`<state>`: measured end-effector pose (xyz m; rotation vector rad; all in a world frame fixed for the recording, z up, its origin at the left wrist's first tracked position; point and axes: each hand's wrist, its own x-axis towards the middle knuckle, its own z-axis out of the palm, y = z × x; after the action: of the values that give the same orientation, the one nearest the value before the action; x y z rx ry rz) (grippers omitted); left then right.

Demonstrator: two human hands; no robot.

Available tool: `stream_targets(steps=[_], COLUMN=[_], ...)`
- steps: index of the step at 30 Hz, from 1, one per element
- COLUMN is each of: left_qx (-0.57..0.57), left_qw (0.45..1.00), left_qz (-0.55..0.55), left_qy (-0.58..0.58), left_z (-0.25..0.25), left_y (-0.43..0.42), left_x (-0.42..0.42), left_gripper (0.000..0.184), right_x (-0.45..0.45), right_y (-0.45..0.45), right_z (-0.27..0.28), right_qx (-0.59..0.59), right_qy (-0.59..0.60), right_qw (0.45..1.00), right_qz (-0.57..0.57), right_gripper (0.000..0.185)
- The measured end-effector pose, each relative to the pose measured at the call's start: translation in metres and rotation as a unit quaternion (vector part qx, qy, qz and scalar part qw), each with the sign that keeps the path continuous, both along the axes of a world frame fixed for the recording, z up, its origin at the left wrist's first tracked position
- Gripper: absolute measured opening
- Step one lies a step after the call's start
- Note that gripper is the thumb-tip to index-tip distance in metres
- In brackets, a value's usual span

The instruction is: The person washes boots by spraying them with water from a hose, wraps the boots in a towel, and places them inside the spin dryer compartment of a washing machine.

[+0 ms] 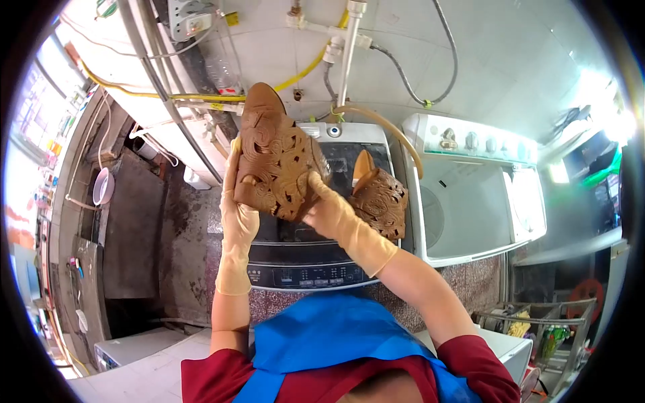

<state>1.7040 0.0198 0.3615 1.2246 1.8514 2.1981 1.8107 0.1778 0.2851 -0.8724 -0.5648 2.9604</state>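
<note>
A brown cut-out ankle boot (279,164) with a swirling pattern is held up over the washing machine, its pointed toe toward the wall. My left hand (236,198), in a cream rubber glove, grips the boot along its left side, with most of the fingers hidden behind it. My right hand (328,207), gloved alike, is closed on the boot's lower right edge, thumb on its outer face. A matching boot (381,201) rests on the dark lid of the top-loading washing machine (314,274), just beyond my right wrist.
A white twin-tub washer (463,208), lid raised, stands at the right. Pipes and a yellow hose (312,66) run along the tiled wall. A small basin (103,187) is at the left, and a metal rack (544,329) stands at the lower right.
</note>
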Motion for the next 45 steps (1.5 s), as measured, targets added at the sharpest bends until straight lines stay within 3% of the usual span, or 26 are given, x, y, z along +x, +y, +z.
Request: stream_targets(steps=[2,4,5,6,7,8,10,12,15,16,18,19,20,21,22,24,25,29,32,34,37,40,41,42,44,45], left_qx=[-0.054,-0.034,0.079,0.189,-0.013,-0.011,0.053,0.021,0.114,0.081,0.048,0.043,0.037,0.059,0.074,0.098,0.107,0.096,0.075,0.064,0.011,0.008,0.047,0.029,-0.100,-0.116], left_qw=[0.997,0.999,0.975,0.897,0.999,0.999,0.983,0.999,0.980,0.996,0.993,0.995,0.997,0.997,0.997,0.995,0.994,0.991,0.973,0.969,0.996,0.996,0.980,0.983,0.986,0.976], left_qz=[0.034,0.004,-0.071,-0.144,-0.015,-0.016,-0.067,-0.019,-0.073,-0.031,0.009,0.008,0.005,-0.001,-0.009,-0.009,0.000,-0.049,-0.085,-0.090,-0.076,-0.090,-0.145,-0.141,-0.110,-0.118], left_qy=[0.046,-0.004,-0.194,-0.373,-0.036,-0.036,-0.165,-0.030,-0.147,-0.022,0.104,0.086,0.068,0.053,0.031,0.023,0.035,-0.079,-0.202,-0.222,-0.044,-0.017,-0.128,-0.110,0.081,0.142], left_z=[0.018,0.002,0.001,0.000,-0.015,-0.016,-0.016,-0.005,0.002,0.002,0.001,0.000,-0.001,0.005,0.009,0.007,0.001,0.003,0.001,0.006,0.008,-0.008,-0.004,-0.003,0.003,0.010], left_y=[-0.011,-0.018,-0.017,-0.018,-0.022,-0.021,-0.008,0.008,0.024,0.026,0.029,0.032,0.034,0.034,0.036,0.039,0.041,0.035,0.025,0.023,0.026,0.039,0.044,0.050,0.057,0.059], left_x=[0.008,0.006,0.008,0.010,0.012,0.018,0.037,0.047,0.053,0.048,0.046,0.047,0.048,0.048,0.048,0.045,0.043,0.043,0.050,0.051,0.060,0.067,0.078,0.087,0.097,0.104], left_gripper=[0.063,0.058,0.059,0.061,0.068,0.068,0.072,0.068,0.059,0.054,0.049,0.048,0.047,0.048,0.048,0.053,0.058,0.068,0.079,0.072,0.055,0.053,0.058,0.066,0.073,0.075], right_x=[0.008,0.004,0.000,-0.005,-0.010,-0.013,-0.030,-0.043,-0.035,-0.046,-0.044,-0.034,-0.010,0.015,0.013,0.016,0.022,0.027,0.033,0.035,0.032,0.038,0.045,0.053,0.070,0.078], right_y=[-0.002,0.023,0.037,0.046,0.054,0.052,0.054,0.041,0.054,0.072,0.071,0.066,0.052,0.036,0.036,0.026,0.019,0.021,0.023,0.027,0.017,0.031,0.034,0.038,0.048,0.055], right_z=[0.057,0.053,0.054,0.060,0.066,0.081,0.062,0.048,0.005,-0.052,-0.071,-0.077,-0.014,0.057,0.049,0.052,0.072,0.056,0.063,0.060,0.050,0.035,0.054,0.065,0.077,0.083], right_qx=[0.221,0.303,0.319,0.325,0.330,0.348,0.413,0.474,0.419,0.239,0.049,0.272,0.559,0.792,0.793,0.398,0.144,0.337,0.381,0.331,0.273,0.283,0.157,0.153,0.058,0.066], right_qy=[-0.200,-0.119,-0.062,-0.032,0.000,0.027,-0.090,-0.211,-0.190,-0.100,-0.001,0.141,0.073,0.014,0.011,0.136,0.122,0.016,-0.108,-0.052,-0.059,0.013,0.043,0.040,0.230,0.232], right_qw=[0.954,0.937,0.930,0.928,0.925,0.918,0.897,0.852,0.888,0.960,0.978,0.936,0.826,0.602,0.601,0.908,0.979,0.933,0.906,0.935,0.943,0.943,0.977,0.977,0.970,0.969], right_qz=[-0.028,-0.127,-0.169,-0.178,-0.187,-0.190,-0.127,-0.067,-0.003,-0.104,-0.202,-0.172,-0.014,0.098,0.097,-0.004,-0.075,-0.126,-0.147,-0.113,-0.180,-0.173,-0.137,-0.141,-0.057,-0.053], right_gripper=[0.073,0.070,0.067,0.063,0.060,0.057,0.046,0.036,0.033,0.031,0.029,0.029,0.033,0.038,0.038,0.044,0.051,0.077,0.078,0.079,0.067,0.044,0.060,0.060,0.071,0.075])
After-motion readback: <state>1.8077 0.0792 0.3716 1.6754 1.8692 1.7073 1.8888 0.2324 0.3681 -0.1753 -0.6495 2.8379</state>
